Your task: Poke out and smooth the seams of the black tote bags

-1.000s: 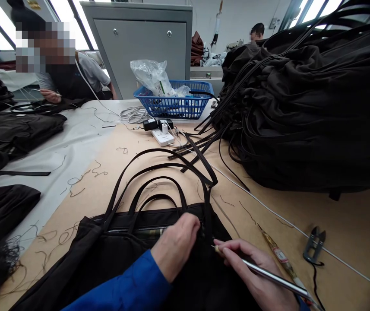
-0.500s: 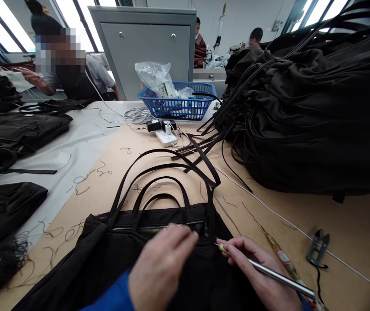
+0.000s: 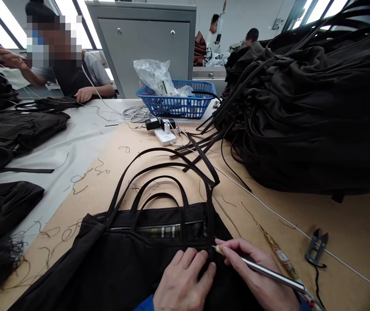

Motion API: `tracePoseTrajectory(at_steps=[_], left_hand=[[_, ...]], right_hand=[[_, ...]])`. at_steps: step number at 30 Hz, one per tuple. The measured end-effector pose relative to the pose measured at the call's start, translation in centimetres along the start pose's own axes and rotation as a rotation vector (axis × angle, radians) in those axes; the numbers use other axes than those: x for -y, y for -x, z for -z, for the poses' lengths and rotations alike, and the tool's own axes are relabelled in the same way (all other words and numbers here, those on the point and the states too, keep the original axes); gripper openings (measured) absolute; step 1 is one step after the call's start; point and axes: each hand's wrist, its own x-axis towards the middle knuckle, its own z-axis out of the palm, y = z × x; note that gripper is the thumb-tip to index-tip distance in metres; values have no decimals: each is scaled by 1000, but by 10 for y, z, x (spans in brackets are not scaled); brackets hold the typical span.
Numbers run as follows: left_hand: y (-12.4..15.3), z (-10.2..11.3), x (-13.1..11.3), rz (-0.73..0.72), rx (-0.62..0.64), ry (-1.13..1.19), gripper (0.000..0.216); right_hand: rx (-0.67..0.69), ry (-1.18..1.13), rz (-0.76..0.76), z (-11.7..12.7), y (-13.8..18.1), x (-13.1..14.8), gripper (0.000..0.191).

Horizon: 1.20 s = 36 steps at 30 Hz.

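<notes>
A black fabric bag (image 3: pixel 113 259) with looped handles lies in front of me, its zipped opening showing a plaid lining. My left hand (image 3: pixel 185 280) rests on the bag's front, palm down and holding nothing, with its fingers slightly apart. Just right of it, my right hand (image 3: pixel 259 270) grips a silver pen-shaped tool (image 3: pixel 272 275) with a pale yellowish end. The tool's thin tip points left, at the base of a strap (image 3: pixel 210 216) near the bag's right top corner. Whether the tip touches the fabric, I cannot tell.
Thread snips (image 3: pixel 316 248) and a slim patterned, pointed tool (image 3: pixel 278 252) lie to the right. A large black pile of bags (image 3: pixel 311 121) rises behind them. A white cord (image 3: pixel 288 217) crosses the table. Farther back are a power strip (image 3: pixel 164 137), a blue basket (image 3: pixel 175 106) and a co-worker (image 3: pixel 94 73).
My left hand has moved right and down from over the zip and now lies on the bag beside the right hand, uncovering the plaid lining. My right hand has barely moved.
</notes>
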Motion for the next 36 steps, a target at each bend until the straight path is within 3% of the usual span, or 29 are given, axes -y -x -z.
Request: tracePoseTrajectory(at_steps=[36], left_hand=[[1, 0, -1, 13, 41, 2, 28]], right_hand=[[-35, 52, 34, 1, 3, 1, 34]])
